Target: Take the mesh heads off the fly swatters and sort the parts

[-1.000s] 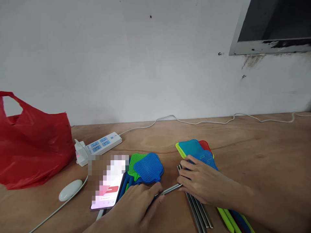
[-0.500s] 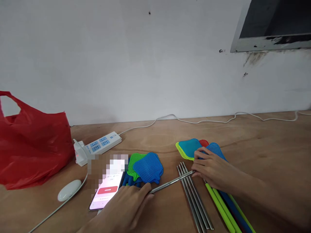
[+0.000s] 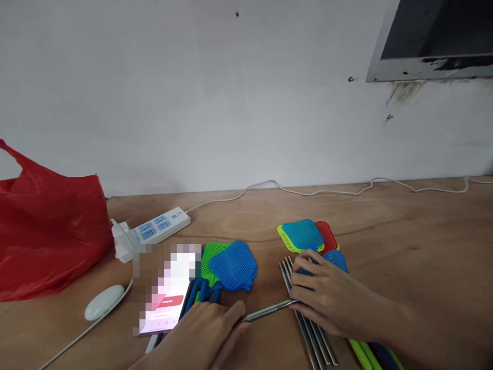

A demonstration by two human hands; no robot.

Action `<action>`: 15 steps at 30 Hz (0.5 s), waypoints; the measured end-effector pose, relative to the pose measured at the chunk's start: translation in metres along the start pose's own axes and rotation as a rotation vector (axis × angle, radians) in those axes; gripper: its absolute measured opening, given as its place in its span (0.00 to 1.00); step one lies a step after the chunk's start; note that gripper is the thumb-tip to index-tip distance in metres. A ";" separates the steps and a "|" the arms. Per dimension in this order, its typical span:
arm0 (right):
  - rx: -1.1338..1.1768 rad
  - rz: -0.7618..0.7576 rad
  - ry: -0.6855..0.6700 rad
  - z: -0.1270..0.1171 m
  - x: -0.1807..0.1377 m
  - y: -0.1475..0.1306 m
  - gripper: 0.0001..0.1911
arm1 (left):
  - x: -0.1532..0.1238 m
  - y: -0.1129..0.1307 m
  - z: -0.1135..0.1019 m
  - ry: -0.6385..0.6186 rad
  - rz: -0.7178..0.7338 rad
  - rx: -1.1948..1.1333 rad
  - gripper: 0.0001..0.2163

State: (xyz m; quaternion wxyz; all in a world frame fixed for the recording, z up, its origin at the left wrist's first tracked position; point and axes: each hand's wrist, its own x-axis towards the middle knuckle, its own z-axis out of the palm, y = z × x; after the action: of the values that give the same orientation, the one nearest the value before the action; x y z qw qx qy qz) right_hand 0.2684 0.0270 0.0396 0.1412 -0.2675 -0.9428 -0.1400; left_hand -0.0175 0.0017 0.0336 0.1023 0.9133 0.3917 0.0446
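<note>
My left hand [image 3: 210, 329] is closed around a thin metal rod [image 3: 269, 310], which slants up to the right. The fingers of my right hand [image 3: 323, 293] are bent round a blue mesh fly swatter head [image 3: 337, 259], mostly hidden behind them. A bit of blue shows where the rod's tip meets the right fingers; how far the two fit together is hidden. Beneath my right hand lie several loose metal rods [image 3: 310, 334] side by side. Blue and green swatter heads [image 3: 233, 265] lie beyond my left hand. Yellow, teal and red heads [image 3: 302, 235] rest beyond my right.
A lit phone [image 3: 165, 308] lies left of my left hand. Further left are a white power strip [image 3: 165, 226] with a plug, a white oval device [image 3: 103, 302] and a red plastic bag [image 3: 50, 236]. Green and dark handles [image 3: 370, 354] lie at lower right. A white cable runs along the wall.
My right hand has moved left and toward me, bringing the blue swatter head with it to the rod's tip. The red head and the handles' upper ends are differently covered.
</note>
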 end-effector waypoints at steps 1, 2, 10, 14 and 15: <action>-0.001 -0.016 0.003 -0.001 0.000 -0.001 0.08 | -0.001 0.001 -0.001 0.026 -0.005 -0.027 0.20; -0.010 -0.032 0.009 -0.001 0.001 -0.002 0.08 | -0.001 0.002 -0.002 0.042 -0.009 -0.057 0.19; -0.079 -0.122 0.001 0.002 0.020 -0.016 0.07 | 0.026 0.018 -0.013 -0.021 -0.018 -0.282 0.09; -0.076 -0.143 0.002 0.001 0.023 -0.016 0.05 | 0.033 0.020 -0.006 -0.006 -0.040 -0.249 0.10; -0.057 -0.145 0.007 0.001 0.022 -0.016 0.05 | 0.033 0.019 -0.004 -0.006 -0.030 -0.240 0.10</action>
State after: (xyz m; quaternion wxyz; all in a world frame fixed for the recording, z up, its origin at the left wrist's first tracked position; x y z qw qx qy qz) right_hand 0.2414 0.0248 0.0431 0.1263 -0.2019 -0.9549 -0.1775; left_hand 0.0180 0.0132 0.0418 0.2127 0.8886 0.3969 0.0869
